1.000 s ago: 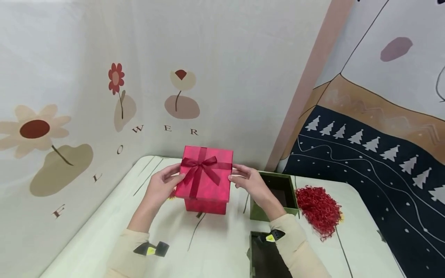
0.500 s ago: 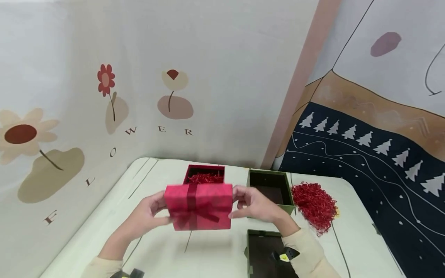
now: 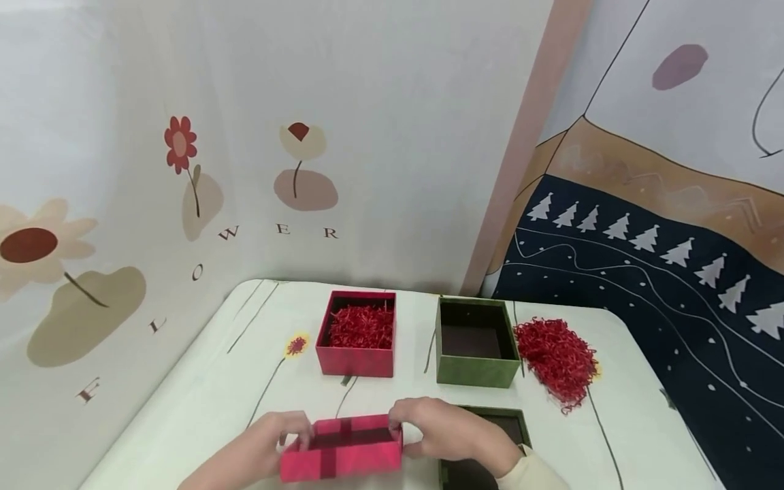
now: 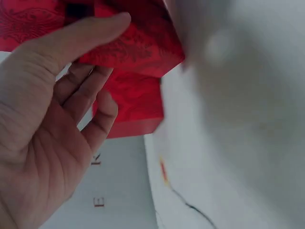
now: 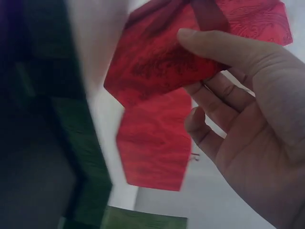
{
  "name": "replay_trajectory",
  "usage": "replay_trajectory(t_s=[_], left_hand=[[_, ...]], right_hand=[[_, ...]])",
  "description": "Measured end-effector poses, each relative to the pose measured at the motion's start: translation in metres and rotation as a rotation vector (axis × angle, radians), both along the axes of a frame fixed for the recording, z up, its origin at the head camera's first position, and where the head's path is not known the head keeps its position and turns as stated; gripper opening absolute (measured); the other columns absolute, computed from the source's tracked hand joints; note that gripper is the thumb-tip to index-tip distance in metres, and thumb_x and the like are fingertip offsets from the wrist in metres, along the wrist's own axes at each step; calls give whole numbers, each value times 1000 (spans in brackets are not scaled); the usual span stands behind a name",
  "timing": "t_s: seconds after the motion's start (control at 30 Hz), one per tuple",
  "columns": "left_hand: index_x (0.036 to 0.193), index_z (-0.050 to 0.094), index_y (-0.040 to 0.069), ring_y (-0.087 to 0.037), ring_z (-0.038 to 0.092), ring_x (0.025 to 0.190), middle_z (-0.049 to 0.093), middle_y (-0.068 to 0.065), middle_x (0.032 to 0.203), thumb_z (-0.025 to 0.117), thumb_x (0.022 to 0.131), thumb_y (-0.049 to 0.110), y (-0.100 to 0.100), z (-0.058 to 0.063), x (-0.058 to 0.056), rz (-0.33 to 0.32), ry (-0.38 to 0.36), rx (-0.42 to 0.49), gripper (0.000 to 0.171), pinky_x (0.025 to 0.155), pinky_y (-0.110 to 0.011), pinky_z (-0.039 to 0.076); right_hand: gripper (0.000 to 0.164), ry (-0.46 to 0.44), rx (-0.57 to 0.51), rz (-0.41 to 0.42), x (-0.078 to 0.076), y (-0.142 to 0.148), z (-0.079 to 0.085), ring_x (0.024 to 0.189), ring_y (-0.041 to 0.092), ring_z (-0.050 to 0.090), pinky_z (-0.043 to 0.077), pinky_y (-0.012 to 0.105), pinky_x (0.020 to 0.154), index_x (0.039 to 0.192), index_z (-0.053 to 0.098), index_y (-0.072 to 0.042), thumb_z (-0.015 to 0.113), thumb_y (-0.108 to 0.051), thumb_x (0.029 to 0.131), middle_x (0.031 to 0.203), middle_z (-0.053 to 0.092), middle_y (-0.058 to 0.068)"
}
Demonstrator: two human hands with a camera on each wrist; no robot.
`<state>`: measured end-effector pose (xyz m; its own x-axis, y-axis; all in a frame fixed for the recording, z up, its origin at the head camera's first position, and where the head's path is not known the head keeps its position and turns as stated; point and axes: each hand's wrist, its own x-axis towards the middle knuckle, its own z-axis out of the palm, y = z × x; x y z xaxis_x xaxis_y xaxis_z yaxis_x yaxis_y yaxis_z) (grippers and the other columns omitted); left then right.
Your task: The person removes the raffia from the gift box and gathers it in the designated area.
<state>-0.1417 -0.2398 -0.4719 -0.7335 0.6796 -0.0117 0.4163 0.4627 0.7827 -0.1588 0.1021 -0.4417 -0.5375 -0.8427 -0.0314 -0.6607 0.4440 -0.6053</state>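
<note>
A red gift box lid point(image 3: 361, 459) with a darker ribbon is tipped so that its hollow inside faces up, near the front of the table in the head view. My left hand point(image 3: 275, 439) holds its left end and my right hand point(image 3: 437, 432) its right end. In the left wrist view, the left thumb lies along the patterned red lid point(image 4: 138, 50). The right wrist view has the right thumb on the lid point(image 5: 157, 62) beside the ribbon. Behind it stands the red box base point(image 3: 358, 362), uncovered, with red paper shreds point(image 3: 363, 327) inside.
An open green box point(image 3: 478, 373) stands right of the red base. A second green piece point(image 3: 525, 435) with a dark inside lies in front of it, partly behind my right arm. A heap of red paper shreds point(image 3: 557, 361) sits on the table point(image 3: 631, 408) at the right.
The lid was on the red base; both hands have lifted it off, brought it toward the front and turned it inside up. The base and its shreds are now uncovered.
</note>
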Motion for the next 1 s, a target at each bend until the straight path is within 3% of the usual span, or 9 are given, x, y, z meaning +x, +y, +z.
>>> replay_trajectory(t_s=[0.13, 0.23, 0.37, 0.43, 0.57, 1.0], left_hand=[[80, 65, 23, 1, 54, 82, 62, 17, 89, 73, 85, -7, 4, -3, 3, 19, 11, -112, 31, 70, -24, 51], [77, 63, 25, 2, 51, 79, 56, 20, 86, 74, 83, -9, 7, -4, 5, 30, 88, -199, 36, 68, -22, 51], [72, 60, 26, 2, 46, 75, 51, 20, 84, 64, 70, -18, 10, -11, 6, 7, 225, -262, 44, 63, -20, 47], [70, 62, 25, 3, 45, 74, 51, 20, 83, 62, 67, -17, 12, -14, 5, -7, 254, -285, 43, 62, -19, 47], [68, 66, 24, 3, 44, 71, 50, 20, 79, 71, 74, -12, 16, -17, 3, -26, 248, -329, 36, 60, -18, 46], [67, 66, 26, 2, 45, 71, 51, 21, 79, 85, 81, 7, 21, -12, 13, 1, 237, -372, 30, 63, -22, 48]], right_hand=[[23, 101, 48, 36, 5, -3, -11, 81, -1, 51, 44, 10, 73, 92, 66, -20, 80, -2, 86, 89, 56, -18], [24, 177, 62, 66, 6, -4, -18, 82, -5, 50, 41, 7, 72, 92, 68, -21, 81, -2, 85, 88, 56, -18], [27, 246, 83, 103, 8, -5, -21, 84, -6, 49, 39, 5, 71, 90, 68, -23, 82, -2, 82, 89, 56, -18], [27, 259, 95, 112, 8, -6, -22, 85, -6, 49, 39, 5, 71, 89, 69, -24, 82, -2, 81, 89, 56, -17], [27, 278, 100, 131, 9, -7, -23, 85, -5, 50, 38, 4, 70, 88, 70, -24, 81, 0, 81, 87, 56, -16], [28, 328, 92, 133, 13, -10, -34, 83, -5, 51, 36, 2, 71, 86, 72, -25, 80, 1, 79, 84, 56, -16]])
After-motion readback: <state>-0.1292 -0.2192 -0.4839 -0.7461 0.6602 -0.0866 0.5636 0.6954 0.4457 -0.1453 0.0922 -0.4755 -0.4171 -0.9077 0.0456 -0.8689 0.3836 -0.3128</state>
